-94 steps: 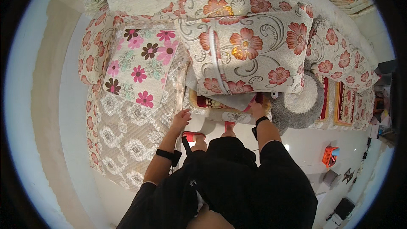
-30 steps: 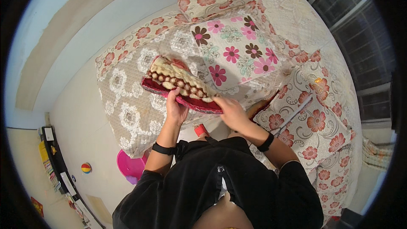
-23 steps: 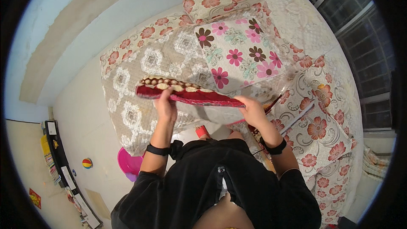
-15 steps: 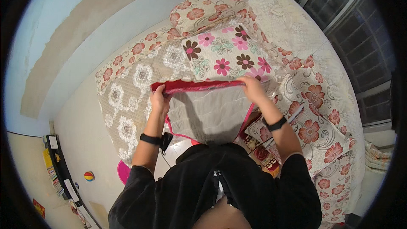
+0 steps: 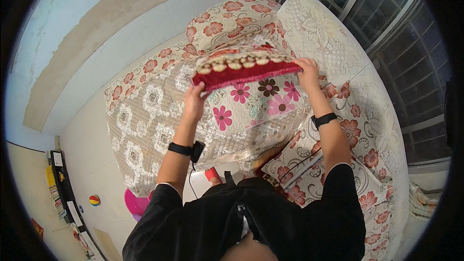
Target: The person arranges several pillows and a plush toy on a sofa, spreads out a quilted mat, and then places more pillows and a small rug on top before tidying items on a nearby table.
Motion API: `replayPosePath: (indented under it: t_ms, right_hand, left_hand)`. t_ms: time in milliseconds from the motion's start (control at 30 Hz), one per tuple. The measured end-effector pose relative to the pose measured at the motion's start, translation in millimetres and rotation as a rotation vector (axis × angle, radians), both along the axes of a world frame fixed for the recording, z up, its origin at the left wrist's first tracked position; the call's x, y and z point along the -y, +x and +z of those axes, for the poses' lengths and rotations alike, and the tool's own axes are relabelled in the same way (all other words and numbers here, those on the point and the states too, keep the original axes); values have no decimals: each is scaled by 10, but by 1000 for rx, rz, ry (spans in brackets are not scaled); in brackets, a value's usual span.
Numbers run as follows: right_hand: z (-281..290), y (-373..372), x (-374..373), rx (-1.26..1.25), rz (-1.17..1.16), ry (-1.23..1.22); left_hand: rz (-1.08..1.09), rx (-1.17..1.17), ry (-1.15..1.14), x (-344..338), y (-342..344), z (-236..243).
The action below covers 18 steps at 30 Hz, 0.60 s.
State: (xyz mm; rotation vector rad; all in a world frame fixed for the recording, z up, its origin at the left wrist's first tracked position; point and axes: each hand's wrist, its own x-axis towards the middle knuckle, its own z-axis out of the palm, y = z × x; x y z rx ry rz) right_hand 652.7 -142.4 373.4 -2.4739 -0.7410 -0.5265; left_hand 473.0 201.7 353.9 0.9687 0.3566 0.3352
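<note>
Between my two hands stretches a mat [image 5: 249,76] with a deep red face, a beige-and-brown patterned band and a pink edge. My left hand [image 5: 195,99] is closed on its left end. The right end is gripped by my right hand [image 5: 308,74], which is a little farther off. The mat is held up over a flower-printed pad [image 5: 258,104] and hides the pad's far part. That pad lies on a beige quilted cover [image 5: 152,133] with white flowers. Each of my wrists wears a black band.
Red-flowered sofa covers [image 5: 353,130] run along the right, with a rounded bolster [image 5: 227,19] at the back. A slim pale object [image 5: 299,170] and a dark cable lie at the right. On the floor are a pink basin [image 5: 137,203] and a striped ball [image 5: 94,200].
Both hands have moved away from my body, carrying the mat over the flower-printed pad. Its grey underside, hanging toward me before, is now out of sight, and its patterned face shows.
</note>
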Motion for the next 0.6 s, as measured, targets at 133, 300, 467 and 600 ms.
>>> replayPosePath:
  t_ms: [133, 300, 467, 600]
  right_hand:
    - [-703, 80, 232, -51, -95, -145]
    - [-1168, -193, 521, -858, -153, -416]
    - [-220, -1109, 697, -949, 146, -24]
    - [-127, -1528, 1462, -944, -142, 64]
  left_hand:
    - [-217, -439, -25, 295, -68, -1122]
    - [-379, -828, 180, 859, -283, -1768]
    - [-601, -804, 239, 1197, -300, -1666]
    - [-797, -710, 380, 1488, -136, -1497]
